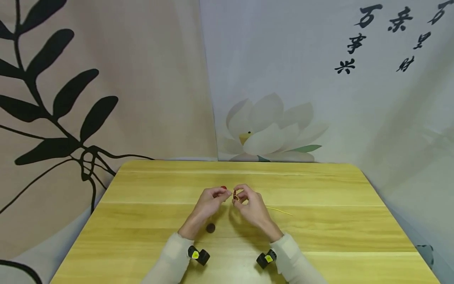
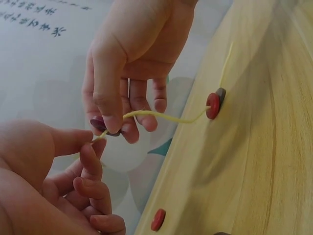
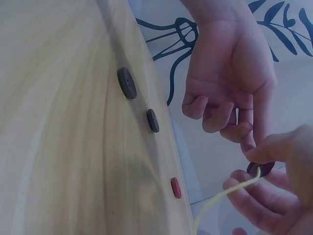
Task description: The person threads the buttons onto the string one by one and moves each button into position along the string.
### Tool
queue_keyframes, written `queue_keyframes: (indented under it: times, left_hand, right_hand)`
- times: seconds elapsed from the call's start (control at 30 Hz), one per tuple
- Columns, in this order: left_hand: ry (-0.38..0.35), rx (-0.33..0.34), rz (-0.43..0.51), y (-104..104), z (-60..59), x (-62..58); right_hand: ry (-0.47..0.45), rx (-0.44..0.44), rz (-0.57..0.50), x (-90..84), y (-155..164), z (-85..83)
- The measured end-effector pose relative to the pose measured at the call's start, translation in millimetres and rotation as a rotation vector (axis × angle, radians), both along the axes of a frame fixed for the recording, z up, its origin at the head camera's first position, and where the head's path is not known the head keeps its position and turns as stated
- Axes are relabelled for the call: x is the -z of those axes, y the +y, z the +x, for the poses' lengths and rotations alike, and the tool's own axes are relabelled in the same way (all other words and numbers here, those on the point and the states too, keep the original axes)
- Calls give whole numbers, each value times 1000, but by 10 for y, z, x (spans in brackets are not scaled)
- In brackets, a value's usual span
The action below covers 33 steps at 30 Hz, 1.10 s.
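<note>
Head view: both hands meet above the middle of the yellow table point(image 1: 319, 221), threading buttons on a yellow cord.
Left hand point(image 1: 209, 201): fingers curled, thumb and forefinger pinching the cord's free end.
Right hand point(image 1: 250, 205): thumb and fingers pinching a dark button point(image 2: 105, 126), held edge-on against the cord tip.
Cord point(image 2: 161, 116): runs from the pinch down to the table, through a red button point(image 2: 212, 105) with a darker one right behind it; the tail lies on the wood to the right of the hands.
Risk, missed hole: the cord end looks soft; if it bends or frays at the button it likely won't pass. Hole itself hidden by the fingers.
Risk, dropped button: small pinch grip, slight twist could let it fall and roll.
Risk, pulled string: a tug could drag the strung buttons off the table.
Loose pieces: one red button point(image 1: 223, 187) just beyond the left fingers, one dark button point(image 1: 211, 228) near the left wrist; the right wrist view shows two dark ones.
Obstruction: nothing between the hands; fingers block sight of the tip.
Backdrop: leaf-print and lotus-print cloths behind the table.
</note>
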<state>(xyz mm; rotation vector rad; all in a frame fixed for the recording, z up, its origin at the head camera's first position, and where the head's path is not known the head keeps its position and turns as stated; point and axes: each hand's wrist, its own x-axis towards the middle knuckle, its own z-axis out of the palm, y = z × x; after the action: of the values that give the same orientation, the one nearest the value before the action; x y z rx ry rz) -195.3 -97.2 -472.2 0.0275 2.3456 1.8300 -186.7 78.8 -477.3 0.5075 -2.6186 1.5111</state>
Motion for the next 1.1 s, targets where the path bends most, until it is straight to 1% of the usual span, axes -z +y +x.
queue_keyframes:
  times: [0.23,0.53,0.73,0.97,1.1]
  left_hand:
    - [8,-7,1,25,0,-7]
    - [17,-16,-21,23,-11,22]
    - [7,-10,-8,10,8,8]
    - [-15,-31,13,-2,5,-10]
    - [-12,-32,15,-15,-2,-8]
  right_hand:
    - [-21,3,4,-14,15,-4]
    - [-21,-4,11,1,17,-3]
    - [-28,-12,15,8,7,-1]
    - [-18,-26,21,15,9,-19]
    - [-19,-21,31,26,18,-23]
